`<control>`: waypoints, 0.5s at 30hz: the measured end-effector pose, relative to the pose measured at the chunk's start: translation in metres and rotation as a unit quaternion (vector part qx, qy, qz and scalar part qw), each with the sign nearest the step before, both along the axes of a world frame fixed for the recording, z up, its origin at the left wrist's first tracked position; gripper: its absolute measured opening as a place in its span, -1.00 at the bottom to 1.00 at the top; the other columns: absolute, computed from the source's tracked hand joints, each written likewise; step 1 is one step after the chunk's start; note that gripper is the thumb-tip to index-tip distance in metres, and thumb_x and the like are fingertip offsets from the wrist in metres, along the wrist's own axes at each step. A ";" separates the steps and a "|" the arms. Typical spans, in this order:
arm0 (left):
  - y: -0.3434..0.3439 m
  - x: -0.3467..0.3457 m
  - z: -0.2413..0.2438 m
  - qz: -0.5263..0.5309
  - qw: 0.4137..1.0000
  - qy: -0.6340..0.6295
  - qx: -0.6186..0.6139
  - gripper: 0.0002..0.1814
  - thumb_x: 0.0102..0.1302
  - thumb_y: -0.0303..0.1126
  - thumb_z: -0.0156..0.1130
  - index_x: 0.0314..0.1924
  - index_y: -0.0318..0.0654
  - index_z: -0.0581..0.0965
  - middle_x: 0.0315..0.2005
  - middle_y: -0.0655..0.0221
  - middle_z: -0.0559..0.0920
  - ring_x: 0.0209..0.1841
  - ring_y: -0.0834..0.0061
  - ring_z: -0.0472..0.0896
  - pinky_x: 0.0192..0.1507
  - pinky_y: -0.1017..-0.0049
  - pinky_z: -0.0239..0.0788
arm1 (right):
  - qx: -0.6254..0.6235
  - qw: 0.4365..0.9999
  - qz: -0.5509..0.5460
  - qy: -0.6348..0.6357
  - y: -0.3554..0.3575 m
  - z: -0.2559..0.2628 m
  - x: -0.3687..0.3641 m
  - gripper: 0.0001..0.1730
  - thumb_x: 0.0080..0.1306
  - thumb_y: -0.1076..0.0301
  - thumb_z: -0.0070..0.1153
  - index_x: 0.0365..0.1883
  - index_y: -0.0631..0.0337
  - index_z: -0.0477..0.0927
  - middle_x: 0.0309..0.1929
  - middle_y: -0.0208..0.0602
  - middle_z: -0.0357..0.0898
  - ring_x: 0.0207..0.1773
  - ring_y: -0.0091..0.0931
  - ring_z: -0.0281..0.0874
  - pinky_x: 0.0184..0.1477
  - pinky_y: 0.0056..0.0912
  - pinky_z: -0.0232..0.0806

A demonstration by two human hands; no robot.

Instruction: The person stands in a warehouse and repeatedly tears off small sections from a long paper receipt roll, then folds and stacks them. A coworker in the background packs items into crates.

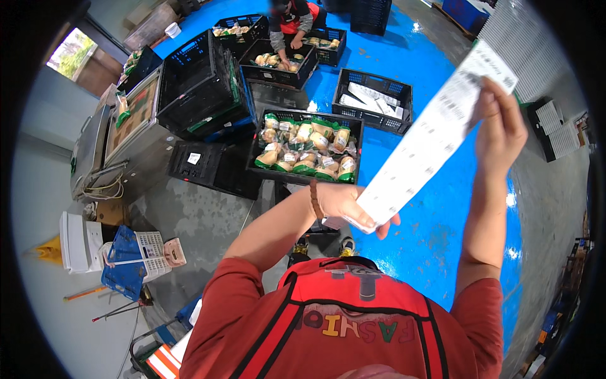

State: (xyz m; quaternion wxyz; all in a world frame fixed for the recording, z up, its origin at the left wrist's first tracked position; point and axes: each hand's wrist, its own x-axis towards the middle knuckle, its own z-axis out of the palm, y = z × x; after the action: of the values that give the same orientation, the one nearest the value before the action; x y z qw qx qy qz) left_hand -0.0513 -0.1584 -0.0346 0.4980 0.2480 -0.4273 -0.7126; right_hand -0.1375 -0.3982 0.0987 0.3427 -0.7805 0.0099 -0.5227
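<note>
A long white strip of printed labels is stretched between my two hands. My left hand, with a braided bracelet at the wrist, grips its lower end, where more folded strip shows. Up and to the right, my right hand pinches the strip near its upper end. Beyond my left hand stands a black plastic crate holding bagged, pale, rounded produce, much of it bearing white labels. A second black crate farther back holds more label strips.
A co-worker in a red apron reaches into a black crate of produce. Tall stacked black crates and a metal machine stand left. Nearer on the left are a blue crate and a white basket.
</note>
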 end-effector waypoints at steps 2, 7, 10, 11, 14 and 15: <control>0.014 -0.010 -0.012 -0.034 0.995 0.040 0.081 -0.41 0.11 -0.38 0.27 0.15 -0.37 0.36 -0.19 0.27 0.60 -0.06 0.40 0.53 0.01 0.41 0.28 | 0.104 0.994 -0.032 -0.022 -0.038 0.002 0.003 -0.76 0.31 0.42 0.08 -0.08 0.27 0.61 -0.17 -0.24 0.60 -0.21 -0.59 0.53 -0.19 -0.63 0.36; 0.051 -0.003 -0.037 -0.045 0.981 0.004 0.186 -0.40 0.16 -0.37 0.23 0.20 -0.36 0.32 -0.13 0.24 0.59 -0.07 0.43 0.55 -0.03 0.42 0.35 | 0.174 0.972 -0.159 0.004 -0.122 0.013 -0.029 -0.72 0.33 0.41 0.04 -0.04 0.36 0.57 -0.06 -0.21 0.57 -0.12 -0.57 0.53 -0.10 -0.65 0.36; 0.071 0.012 -0.051 -0.029 0.971 -0.092 0.219 -0.50 0.22 -0.38 0.18 0.15 -0.35 0.37 -0.17 0.25 0.61 -0.13 0.47 0.56 -0.08 0.46 0.36 | 0.183 0.972 -0.146 -0.021 -0.208 0.000 -0.063 -0.73 0.34 0.40 0.03 -0.05 0.27 0.59 -0.11 -0.23 0.60 -0.11 -0.53 0.54 -0.08 -0.56 0.37; 0.078 0.017 -0.057 -0.026 0.964 -0.127 0.233 -0.55 0.24 -0.38 0.16 0.13 -0.35 0.41 -0.19 0.26 0.61 -0.16 0.48 0.56 -0.10 0.47 0.36 | 0.197 0.971 -0.137 -0.020 -0.236 -0.005 -0.076 -0.73 0.34 0.42 0.01 -0.03 0.30 0.58 -0.10 -0.22 0.59 -0.09 -0.52 0.54 -0.05 -0.55 0.37; 0.086 0.033 -0.051 -0.024 0.919 -0.306 0.246 -0.70 0.27 -0.40 0.11 -0.03 -0.40 0.50 -0.28 0.30 0.64 -0.22 0.55 0.54 -0.16 0.52 0.36 | 0.256 0.960 -0.106 -0.031 -0.301 -0.018 -0.124 -0.70 0.33 0.46 -0.01 0.01 0.33 0.54 0.00 -0.21 0.55 0.01 -0.50 0.50 0.07 -0.53 0.30; 0.091 0.039 -0.053 0.003 0.903 -0.362 0.232 -0.73 0.27 -0.39 0.12 -0.08 -0.40 0.52 -0.31 0.32 0.64 -0.23 0.58 0.53 -0.17 0.53 0.35 | 0.263 0.956 -0.122 -0.038 -0.312 -0.025 -0.138 -0.70 0.33 0.47 -0.02 0.02 0.32 0.53 0.01 -0.21 0.54 0.04 -0.49 0.49 0.08 -0.52 0.30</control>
State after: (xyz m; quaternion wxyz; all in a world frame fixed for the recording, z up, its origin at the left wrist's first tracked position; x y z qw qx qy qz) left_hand -0.0121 -0.0676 -0.0878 0.2400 0.5986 -0.3997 -0.6514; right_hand -0.2754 -0.7104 0.0742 0.4695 -0.6350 0.2293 -0.5690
